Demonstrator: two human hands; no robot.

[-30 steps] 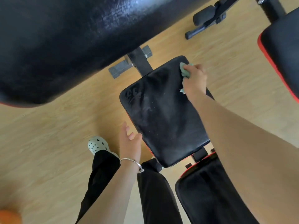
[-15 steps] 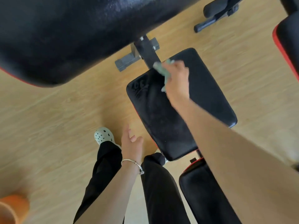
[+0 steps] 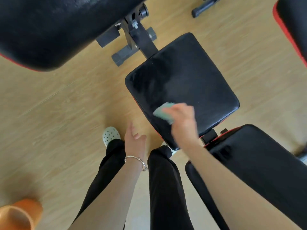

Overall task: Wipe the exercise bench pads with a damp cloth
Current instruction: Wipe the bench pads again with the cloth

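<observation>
Pale green cloth (image 3: pixel 163 112) is gripped in curled fingers of blurred R hand (image 3: pixel 183 123), pressed on black rectangular vinyl bench pad (image 3: pixel 191 77). L hand (image 3: pixel 134 143): fingers held loosely spread, empty.

Loose black trousers (image 3: pixel 163 188) are worn, seen in the lower middle of the frame. A pale green clog (image 3: pixel 110 135) dotted with round holes is worn. A thin silver bracelet (image 3: pixel 135 159) is worn below the left hand (image 3: pixel 134 141).
</observation>
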